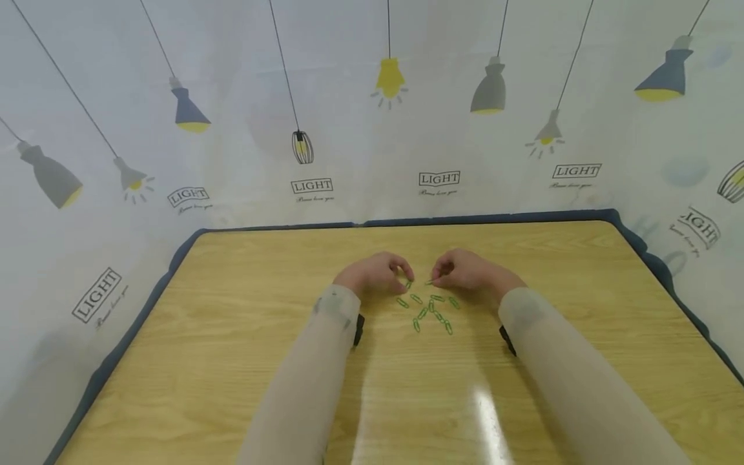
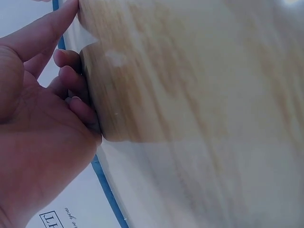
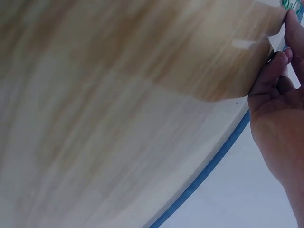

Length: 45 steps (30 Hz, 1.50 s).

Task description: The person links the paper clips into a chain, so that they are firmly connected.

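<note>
Small green paper clips (image 1: 423, 314) lie in a loose group on the wooden table; several of them touch or overlap, and whether they are linked I cannot tell. Just beyond the group, my left hand (image 1: 376, 272) pinches one paper clip (image 1: 409, 284) between thumb and forefinger. Facing it from the right, my right hand (image 1: 467, 270) holds another paper clip (image 1: 429, 282) at its fingertips. A small gap separates the two hands. Part of the green clips (image 3: 290, 4) shows at the top corner of the right wrist view. In the left wrist view, the left hand's (image 2: 42, 118) fingertips are cut off.
The wooden table (image 1: 232, 336) has a dark blue edge (image 1: 279, 227). Behind and beside it hangs a pale sheet (image 1: 349, 142) printed with lamps and lettering. Light glares off the tabletop near the right forearm (image 1: 581, 381).
</note>
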Motion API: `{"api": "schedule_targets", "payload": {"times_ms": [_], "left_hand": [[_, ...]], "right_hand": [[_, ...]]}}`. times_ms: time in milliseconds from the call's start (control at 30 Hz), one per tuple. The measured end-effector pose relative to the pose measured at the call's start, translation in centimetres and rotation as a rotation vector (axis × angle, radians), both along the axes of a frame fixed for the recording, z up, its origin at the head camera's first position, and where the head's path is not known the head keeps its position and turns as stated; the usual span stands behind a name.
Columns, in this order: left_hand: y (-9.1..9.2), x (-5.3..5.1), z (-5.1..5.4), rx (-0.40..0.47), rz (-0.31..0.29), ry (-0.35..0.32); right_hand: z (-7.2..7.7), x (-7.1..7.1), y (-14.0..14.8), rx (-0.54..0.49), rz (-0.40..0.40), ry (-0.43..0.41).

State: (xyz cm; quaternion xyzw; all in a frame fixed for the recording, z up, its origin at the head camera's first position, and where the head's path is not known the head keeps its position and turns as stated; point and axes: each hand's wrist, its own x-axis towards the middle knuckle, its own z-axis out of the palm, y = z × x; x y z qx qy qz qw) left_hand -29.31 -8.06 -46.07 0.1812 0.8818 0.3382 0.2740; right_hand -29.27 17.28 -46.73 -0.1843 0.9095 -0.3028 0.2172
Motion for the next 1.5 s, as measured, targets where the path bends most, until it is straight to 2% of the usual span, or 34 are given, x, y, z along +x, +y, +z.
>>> {"api": "schedule_targets", "payload": {"times_ms": [400, 633, 700, 867, 967, 1067, 1167, 1367, 1500], "left_hand": [[-0.4, -0.3, 0.3, 0.026, 0.011, -0.027], [-0.7, -0.4, 0.6, 0.071, 0.015, 0.024], [-0.8, -0.5, 0.4, 0.089, 0.034, 0.026], [-1.3, -0.5, 0.4, 0.193, 0.120, 0.001], [-1.6, -0.3, 0.7, 0.243, 0.160, -0.001], [-1.9, -0.3, 1.0, 0.250, 0.178, 0.007], [-1.8, -0.3, 1.4, 0.279, 0.195, -0.016], [-1.4, 0.0, 2.6, 0.458, 0.271, -0.102], [-0.9, 0.9, 3.7, 0.593, 0.319, -0.108]], "right_hand": [[0.2, -0.2, -0.4, -0.006, 0.010, -0.028], [0.7, -0.3, -0.2, -0.020, -0.022, -0.032], [0.6, -0.4, -0.1, -0.037, -0.034, -0.047], [1.3, -0.3, 0.4, -0.095, -0.078, -0.104], [2.4, 0.1, 0.9, -0.109, -0.091, -0.083], [3.4, 0.5, 1.1, -0.138, -0.121, -0.043], [4.2, 1.1, 1.2, -0.210, -0.165, -0.031], [5.8, 2.4, 0.8, -0.350, -0.227, -0.005], [6.7, 3.7, 0.2, -0.439, -0.263, 0.011]]}}
